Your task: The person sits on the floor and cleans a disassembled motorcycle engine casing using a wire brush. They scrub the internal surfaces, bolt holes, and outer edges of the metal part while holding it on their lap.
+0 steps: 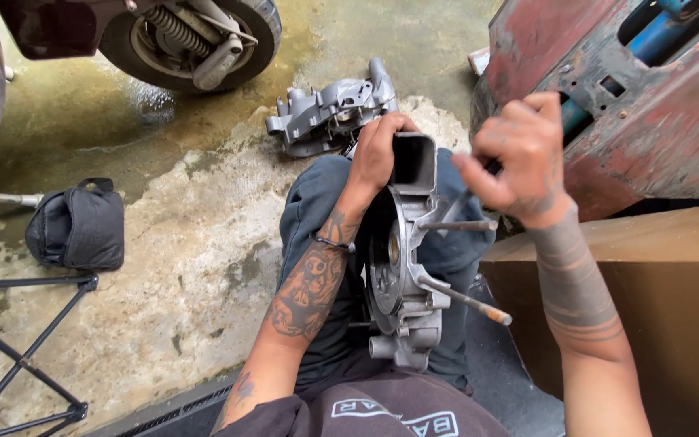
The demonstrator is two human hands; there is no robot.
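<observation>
— How many engine casings do we see?
— Two: our left hand [378, 154] grips one grey crankcase half [402, 275] on our lap; another casing [329, 113] lies on the floor.
— And our right hand [519, 158]?
— Pinched on something thin; two studs [467, 301] protrude.

Soft, even daylight fills the scene, with no hard-edged shadows anywhere. The wet concrete floor [163, 235] gives off a dull sheen near the scooter wheel [196, 36], well beyond the fingers [390, 129] of the left hand [378, 154]. The grey engine casing [402, 267] under those fingers is sharp and evenly lit, with mild highlights on its edges. The right hand [519, 158] is slightly motion-blurred at the fingertips. Straight lines bow a little towards the frame edges, as a wide lens gives. The lower frame, nearest the body, is darker.
</observation>
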